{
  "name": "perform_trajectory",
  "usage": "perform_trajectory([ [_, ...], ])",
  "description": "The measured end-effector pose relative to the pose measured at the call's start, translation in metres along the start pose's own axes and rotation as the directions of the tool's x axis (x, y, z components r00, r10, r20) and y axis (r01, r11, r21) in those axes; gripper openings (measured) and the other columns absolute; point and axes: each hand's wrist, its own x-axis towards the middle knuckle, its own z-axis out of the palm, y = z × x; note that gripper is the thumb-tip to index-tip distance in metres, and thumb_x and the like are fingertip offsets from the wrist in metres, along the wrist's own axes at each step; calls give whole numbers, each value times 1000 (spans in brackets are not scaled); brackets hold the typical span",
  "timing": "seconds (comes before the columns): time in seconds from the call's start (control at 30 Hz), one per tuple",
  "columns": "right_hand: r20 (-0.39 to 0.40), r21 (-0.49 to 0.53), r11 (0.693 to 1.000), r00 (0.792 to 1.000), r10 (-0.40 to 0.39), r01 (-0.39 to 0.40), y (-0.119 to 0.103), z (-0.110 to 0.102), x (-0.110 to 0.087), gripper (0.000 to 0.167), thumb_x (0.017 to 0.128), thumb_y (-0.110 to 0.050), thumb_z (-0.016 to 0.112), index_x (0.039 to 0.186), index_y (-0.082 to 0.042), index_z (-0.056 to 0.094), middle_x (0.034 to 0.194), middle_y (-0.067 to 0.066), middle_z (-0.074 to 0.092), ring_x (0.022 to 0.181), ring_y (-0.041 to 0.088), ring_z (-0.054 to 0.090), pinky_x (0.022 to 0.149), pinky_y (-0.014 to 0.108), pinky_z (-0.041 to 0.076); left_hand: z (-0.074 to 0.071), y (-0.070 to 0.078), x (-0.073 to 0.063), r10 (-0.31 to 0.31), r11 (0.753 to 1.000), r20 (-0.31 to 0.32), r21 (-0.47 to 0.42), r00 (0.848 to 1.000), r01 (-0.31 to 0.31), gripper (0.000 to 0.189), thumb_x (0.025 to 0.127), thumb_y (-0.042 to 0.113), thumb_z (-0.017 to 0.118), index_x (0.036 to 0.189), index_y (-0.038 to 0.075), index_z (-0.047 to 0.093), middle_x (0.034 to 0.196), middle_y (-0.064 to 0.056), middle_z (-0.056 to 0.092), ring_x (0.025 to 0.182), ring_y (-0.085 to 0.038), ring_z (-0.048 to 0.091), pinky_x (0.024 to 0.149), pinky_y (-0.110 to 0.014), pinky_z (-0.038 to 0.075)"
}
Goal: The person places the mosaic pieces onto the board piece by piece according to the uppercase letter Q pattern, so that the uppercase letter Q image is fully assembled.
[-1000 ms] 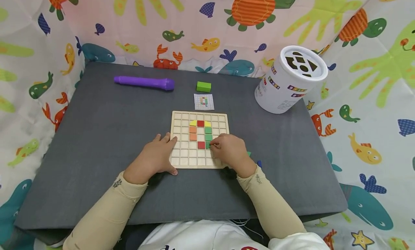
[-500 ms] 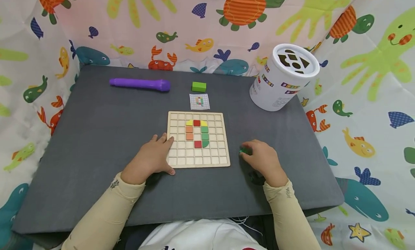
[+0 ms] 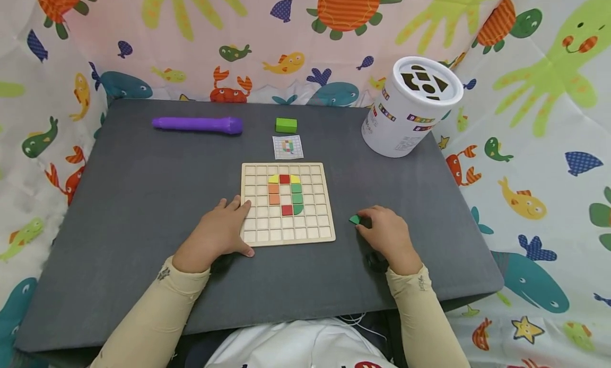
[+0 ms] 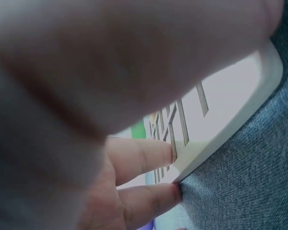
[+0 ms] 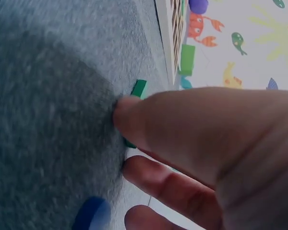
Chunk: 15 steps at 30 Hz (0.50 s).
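A wooden grid board (image 3: 312, 233) lies on the grey table with a ring of coloured tiles in it: red (image 3: 287, 210), orange (image 3: 274, 189), yellow and green (image 3: 296, 188), one green tile (image 3: 298, 209) having a rounded corner. My left hand (image 3: 220, 227) rests along the board's left edge, fingers spread. Right of the board, my right hand (image 3: 384, 230) pinches a small green triangular tile (image 3: 354, 219) close over the table. In the right wrist view the thumb covers the middle of that green tile (image 5: 140, 88). A blue piece (image 5: 92, 213) lies near this hand, hidden in the head view.
Behind the board lie a printed pattern card (image 3: 288, 147) and a bright green block (image 3: 286, 125). A purple stick (image 3: 197, 125) lies at the back left. At the back right stands a white tub (image 3: 406, 119) with shaped holes in its lid.
My right hand has left the rounded green tile at the board and moved right to the loose green tile, which now shows between its fingertips. My left hand has stayed on the board's edge.
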Motion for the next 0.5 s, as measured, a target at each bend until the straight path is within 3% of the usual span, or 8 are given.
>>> perform_trajectory([
  [0.17,33,-15,1000,999,-6,6,-9,2,4,30,95,-25,84,122,-12,82,119,10,75,100,32,72,70,49,59,-1,-2,-1,-7,1000,2,10,1000,7,126,71,51,100,167,2,34,170,-31,24,153,-59,22,115,-70,36],
  [0.5,44,-4,999,998,-39,40,-34,8,23,28,92,-33,86,114,-15,85,114,7,76,99,29,72,77,50,60,0,-6,-1,-4,1000,8,14,1000,4,126,72,52,99,168,3,33,171,-30,24,154,-58,22,116,-68,36],
])
